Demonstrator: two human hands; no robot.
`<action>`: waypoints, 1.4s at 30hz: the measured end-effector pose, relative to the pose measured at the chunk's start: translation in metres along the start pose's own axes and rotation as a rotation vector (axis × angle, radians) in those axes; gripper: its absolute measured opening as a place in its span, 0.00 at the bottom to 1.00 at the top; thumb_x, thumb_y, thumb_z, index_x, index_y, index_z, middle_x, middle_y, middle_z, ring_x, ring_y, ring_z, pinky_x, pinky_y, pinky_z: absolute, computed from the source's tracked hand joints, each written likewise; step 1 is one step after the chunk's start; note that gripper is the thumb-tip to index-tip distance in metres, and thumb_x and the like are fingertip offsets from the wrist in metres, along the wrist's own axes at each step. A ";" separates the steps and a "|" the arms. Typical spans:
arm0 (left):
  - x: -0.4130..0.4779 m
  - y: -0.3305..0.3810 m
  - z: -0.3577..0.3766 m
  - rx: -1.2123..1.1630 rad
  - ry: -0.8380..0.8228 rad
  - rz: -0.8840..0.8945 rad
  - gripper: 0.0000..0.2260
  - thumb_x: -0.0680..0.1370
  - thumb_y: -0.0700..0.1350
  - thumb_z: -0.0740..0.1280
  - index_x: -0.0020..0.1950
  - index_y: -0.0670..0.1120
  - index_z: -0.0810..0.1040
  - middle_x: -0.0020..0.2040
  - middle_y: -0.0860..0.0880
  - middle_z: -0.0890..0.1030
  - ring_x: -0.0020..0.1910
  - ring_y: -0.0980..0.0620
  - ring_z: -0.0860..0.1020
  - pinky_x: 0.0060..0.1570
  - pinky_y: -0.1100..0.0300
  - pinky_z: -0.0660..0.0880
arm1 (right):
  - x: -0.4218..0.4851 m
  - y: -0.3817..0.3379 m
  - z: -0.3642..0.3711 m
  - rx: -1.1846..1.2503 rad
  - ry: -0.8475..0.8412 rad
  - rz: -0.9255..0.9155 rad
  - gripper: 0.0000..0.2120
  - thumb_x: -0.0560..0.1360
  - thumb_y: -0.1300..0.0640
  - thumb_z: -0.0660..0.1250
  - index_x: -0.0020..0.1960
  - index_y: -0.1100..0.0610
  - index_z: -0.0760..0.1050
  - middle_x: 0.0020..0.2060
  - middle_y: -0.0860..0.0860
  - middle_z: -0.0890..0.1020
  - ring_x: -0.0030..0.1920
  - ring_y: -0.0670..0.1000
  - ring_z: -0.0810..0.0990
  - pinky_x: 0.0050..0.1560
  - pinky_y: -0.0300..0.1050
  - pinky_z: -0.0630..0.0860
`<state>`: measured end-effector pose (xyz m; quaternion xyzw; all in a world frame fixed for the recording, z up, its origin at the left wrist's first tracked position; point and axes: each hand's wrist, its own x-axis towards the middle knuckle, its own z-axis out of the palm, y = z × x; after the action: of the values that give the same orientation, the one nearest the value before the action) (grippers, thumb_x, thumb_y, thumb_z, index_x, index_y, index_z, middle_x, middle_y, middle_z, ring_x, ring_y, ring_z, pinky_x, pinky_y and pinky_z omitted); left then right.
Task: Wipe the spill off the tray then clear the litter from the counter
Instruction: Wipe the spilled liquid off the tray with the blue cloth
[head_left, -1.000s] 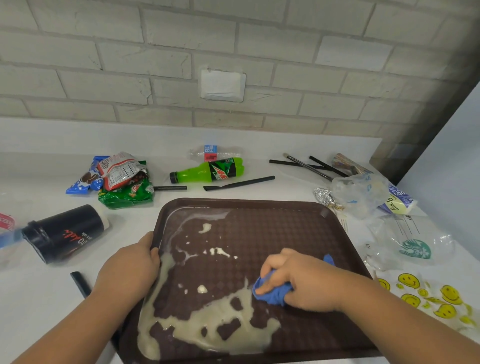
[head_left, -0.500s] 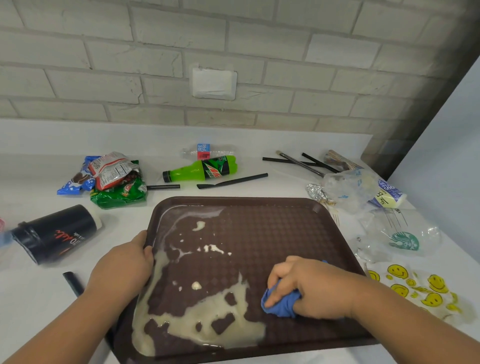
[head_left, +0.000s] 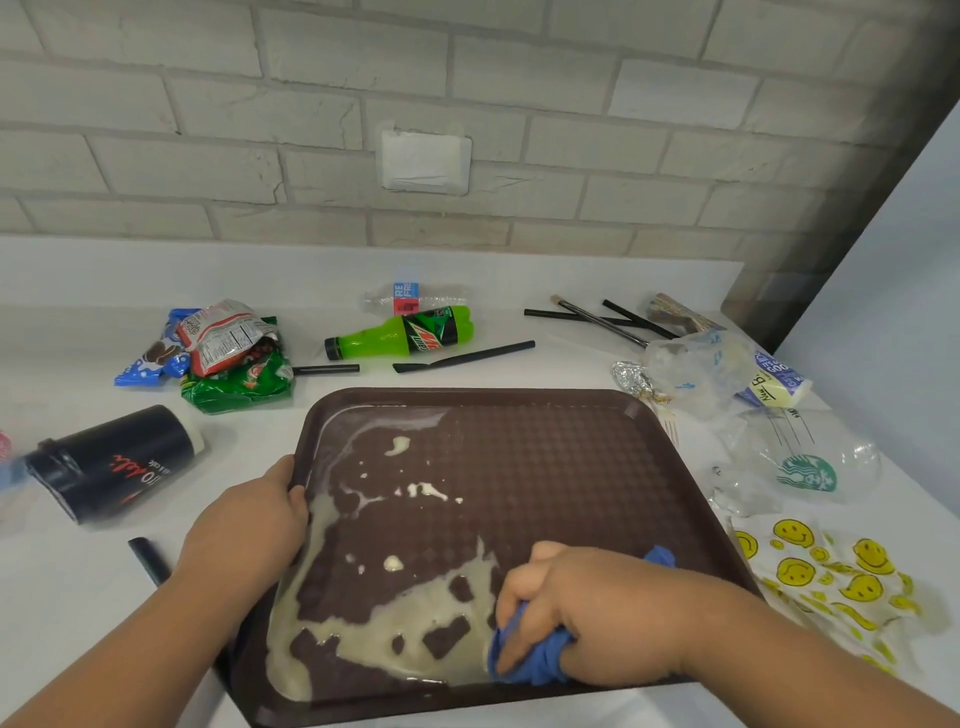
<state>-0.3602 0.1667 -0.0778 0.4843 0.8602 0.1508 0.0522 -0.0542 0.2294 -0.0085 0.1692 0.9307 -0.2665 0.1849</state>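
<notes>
Tray (head_left: 545, 467) rim gripped by left hand (head_left: 244, 530); right hand (head_left: 592, 618) clutches blue cloth (head_left: 535, 662) on spill (head_left: 431, 597).

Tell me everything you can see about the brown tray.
The brown tray is rectangular, round-cornered, with a raised rim and textured floor; it looks plastic. It lies flat on the white counter. A milky spill covers its left and near parts. The left hand grips its left rim; the right hand presses a blue cloth onto its near right.
</notes>
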 end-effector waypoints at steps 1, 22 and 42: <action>0.000 0.000 0.000 0.002 -0.002 -0.001 0.15 0.81 0.49 0.54 0.66 0.49 0.68 0.49 0.45 0.81 0.47 0.45 0.77 0.44 0.55 0.74 | 0.001 0.001 -0.002 0.003 0.004 0.006 0.22 0.73 0.63 0.60 0.61 0.43 0.79 0.58 0.37 0.73 0.55 0.46 0.67 0.60 0.41 0.69; -0.004 0.001 -0.003 -0.015 0.000 0.001 0.13 0.81 0.47 0.54 0.63 0.48 0.69 0.41 0.46 0.78 0.39 0.47 0.71 0.37 0.56 0.67 | 0.026 -0.031 0.002 0.075 0.053 -0.009 0.23 0.74 0.63 0.60 0.61 0.40 0.76 0.56 0.39 0.71 0.57 0.45 0.68 0.62 0.44 0.69; -0.004 0.000 -0.002 -0.012 -0.003 0.005 0.11 0.80 0.47 0.55 0.59 0.47 0.71 0.37 0.49 0.73 0.38 0.46 0.71 0.37 0.56 0.67 | 0.024 -0.024 -0.009 -0.019 0.098 0.027 0.18 0.71 0.64 0.63 0.53 0.46 0.81 0.55 0.40 0.74 0.55 0.44 0.69 0.57 0.39 0.69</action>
<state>-0.3583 0.1633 -0.0764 0.4865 0.8579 0.1554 0.0562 -0.0878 0.2208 -0.0012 0.1927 0.9388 -0.2466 0.1440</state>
